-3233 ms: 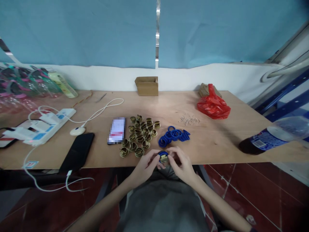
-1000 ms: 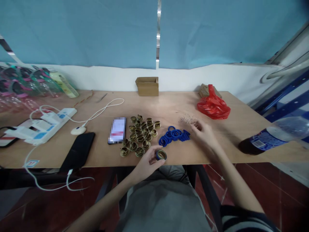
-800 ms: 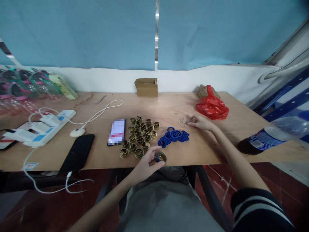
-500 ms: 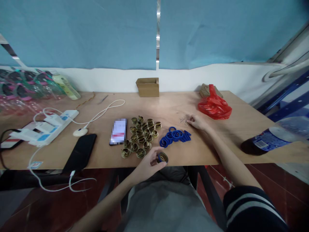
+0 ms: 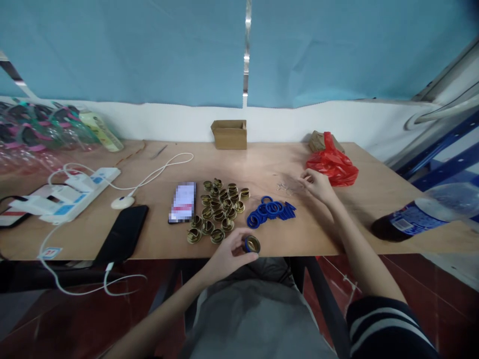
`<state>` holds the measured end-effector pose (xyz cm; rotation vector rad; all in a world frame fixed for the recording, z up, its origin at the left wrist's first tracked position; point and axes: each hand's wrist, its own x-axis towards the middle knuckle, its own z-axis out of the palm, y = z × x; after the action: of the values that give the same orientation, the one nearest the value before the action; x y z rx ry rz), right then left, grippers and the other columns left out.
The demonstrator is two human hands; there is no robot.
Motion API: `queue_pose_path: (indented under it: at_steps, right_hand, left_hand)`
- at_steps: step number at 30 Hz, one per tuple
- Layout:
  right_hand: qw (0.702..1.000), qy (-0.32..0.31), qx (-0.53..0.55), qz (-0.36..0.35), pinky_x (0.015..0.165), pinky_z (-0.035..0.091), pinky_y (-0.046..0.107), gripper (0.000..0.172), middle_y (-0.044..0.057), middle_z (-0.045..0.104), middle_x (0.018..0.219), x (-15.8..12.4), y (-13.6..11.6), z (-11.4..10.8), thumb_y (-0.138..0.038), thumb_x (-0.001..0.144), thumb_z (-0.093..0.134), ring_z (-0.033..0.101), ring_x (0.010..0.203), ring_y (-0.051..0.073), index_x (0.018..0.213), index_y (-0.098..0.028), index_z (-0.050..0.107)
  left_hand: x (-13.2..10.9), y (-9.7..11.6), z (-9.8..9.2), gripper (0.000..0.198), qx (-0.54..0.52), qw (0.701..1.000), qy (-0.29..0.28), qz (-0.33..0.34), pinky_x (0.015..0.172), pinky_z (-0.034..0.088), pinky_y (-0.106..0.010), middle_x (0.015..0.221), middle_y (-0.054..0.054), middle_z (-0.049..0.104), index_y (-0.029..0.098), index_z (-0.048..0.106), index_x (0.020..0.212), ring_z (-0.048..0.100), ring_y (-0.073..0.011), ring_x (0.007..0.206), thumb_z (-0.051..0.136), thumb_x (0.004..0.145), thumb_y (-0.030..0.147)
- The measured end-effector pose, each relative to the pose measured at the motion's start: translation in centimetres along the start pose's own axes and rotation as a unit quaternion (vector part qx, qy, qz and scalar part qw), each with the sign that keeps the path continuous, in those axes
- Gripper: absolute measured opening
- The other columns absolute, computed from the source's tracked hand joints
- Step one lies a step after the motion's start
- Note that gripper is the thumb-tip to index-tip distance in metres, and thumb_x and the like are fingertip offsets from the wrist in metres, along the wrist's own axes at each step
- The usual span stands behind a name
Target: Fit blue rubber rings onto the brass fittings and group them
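My left hand (image 5: 229, 257) is at the table's front edge, its fingers closed round a brass fitting with a blue ring on it (image 5: 252, 244). Just beyond it lie a cluster of several brass fittings (image 5: 219, 209) and a pile of blue rings (image 5: 271, 209). My right hand (image 5: 318, 183) reaches out to the far right of the blue rings, fingers pinched together at a small heap of thin wire clips (image 5: 287, 186). What the fingertips hold is too small to make out.
A phone with a lit screen (image 5: 182, 201) and a black phone (image 5: 121, 233) lie left of the fittings. A white power strip (image 5: 63, 201) with cables is at the far left. A small cardboard box (image 5: 229, 133), a red plastic bag (image 5: 332, 164) and a lying soda bottle (image 5: 422, 212) are also on the wooden table (image 5: 374, 199).
My right hand left the brass fitting, reached out to the wire clips and now pinches at them, lifting slightly. My left hand keeps the ringed fitting at the table edge.
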<state>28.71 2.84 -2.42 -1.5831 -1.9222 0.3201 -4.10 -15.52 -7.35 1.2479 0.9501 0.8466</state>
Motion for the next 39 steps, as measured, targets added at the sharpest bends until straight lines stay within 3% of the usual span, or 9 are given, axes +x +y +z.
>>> queue_pose_path:
  at_steps: [4,7,15,18,21,24,27,33,39]
  right_hand:
    - [0.983,0.041,0.175,-0.04,0.06,0.051,0.031,0.038,0.004,0.066,0.068,-3.1,-3.0,-1.5,-0.058,0.089,0.066,0.065,0.059,0.019,0.082,-0.021,0.057]
    - [0.978,0.023,0.205,-0.042,0.063,0.052,0.031,0.036,0.003,0.067,0.068,-7.0,-6.3,-1.7,-0.056,0.091,0.067,0.065,0.061,0.018,0.084,-0.02,0.066]
    - [0.93,-0.099,0.341,-0.089,0.071,0.05,0.029,0.026,0.007,0.068,0.091,-15.4,-12.6,2.2,-0.042,0.093,0.071,0.064,0.082,0.017,0.08,-0.02,0.075]
    - [0.907,-0.137,0.397,-0.027,0.056,0.04,0.024,0.028,0.001,0.057,0.075,-16.6,-12.8,4.1,-0.045,0.089,0.075,0.052,0.063,0.012,0.078,-0.019,0.073]
    - [0.837,-0.223,0.494,0.075,0.045,0.029,0.022,0.031,-0.007,0.048,0.054,-17.3,-12.4,5.6,-0.048,0.093,0.069,0.038,0.043,0.007,0.083,-0.019,0.065]
    - [0.754,-0.264,0.584,0.143,0.044,0.035,0.02,0.036,-0.006,0.055,0.054,-17.6,-12.1,6.8,-0.052,0.094,0.068,0.044,0.041,0.007,0.083,-0.019,0.059]
    - [0.711,-0.274,0.624,0.174,0.048,0.043,0.019,0.037,-0.005,0.058,0.059,-17.8,-12.1,7.5,-0.051,0.089,0.074,0.051,0.048,0.008,0.082,-0.018,0.059]
    - [0.675,-0.276,0.654,0.2,0.052,0.047,0.018,0.037,-0.005,0.056,0.063,-17.8,-12.3,8.0,-0.047,0.084,0.081,0.05,0.051,0.006,0.081,-0.017,0.06]
    - [0.683,-0.271,0.651,0.191,0.052,0.043,0.017,0.035,-0.005,0.054,0.064,-17.8,-12.5,8.1,-0.046,0.085,0.081,0.046,0.053,0.006,0.082,-0.017,0.06]
  left_hand:
    - [0.1,-0.3,-0.1,0.043,-0.004,1.0,-0.006,0.003,0.091,0.051,-0.034,0.104,-0.005,0.073,0.019,0.065,0.112,0.068,-0.0205,0.101,0.081,0.073,0.018]
    - [0.1,-0.7,-0.1,0.048,-0.023,1.0,-0.005,0.021,0.089,0.052,-0.032,0.104,-0.005,0.073,0.019,0.065,0.115,0.068,-0.0202,0.1,0.084,0.071,0.017]
    - [-0.4,-1.2,0.4,0.044,0.04,0.992,0.071,0.097,0.087,0.056,-0.033,0.099,-0.003,0.073,0.021,0.066,0.109,0.07,-0.0199,0.094,0.087,0.071,0.022]
    - [-0.6,-1.2,0.4,0.043,0.052,0.986,0.086,0.135,0.082,0.057,-0.031,0.101,-0.004,0.072,0.022,0.064,0.11,0.071,-0.0197,0.094,0.086,0.074,0.023]
    - [-0.7,-1.2,0.4,0.04,0.078,0.975,0.099,0.184,0.083,0.058,-0.031,0.106,-0.004,0.069,0.022,0.064,0.108,0.07,-0.0196,0.097,0.086,0.073,0.02]
    - [-0.7,-1.2,0.5,0.039,0.107,0.968,0.1,0.204,0.082,0.058,-0.031,0.107,-0.005,0.068,0.022,0.065,0.107,0.071,-0.02,0.096,0.085,0.073,0.017]
    - [-0.8,-1.0,0.7,0.039,0.123,0.966,0.095,0.205,0.08,0.058,-0.031,0.109,-0.006,0.068,0.022,0.065,0.108,0.071,-0.0207,0.096,0.082,0.074,0.014]
    - [-1.0,-0.9,0.8,0.039,0.149,0.964,0.085,0.203,0.079,0.059,-0.032,0.111,-0.007,0.068,0.023,0.065,0.111,0.071,-0.0218,0.099,0.082,0.077,0.016]
    - [-1.2,-0.6,0.8,0.039,0.183,0.958,0.076,0.209,0.081,0.058,-0.032,0.112,-0.006,0.068,0.025,0.065,0.113,0.07,-0.0216,0.1,0.082,0.079,0.018]
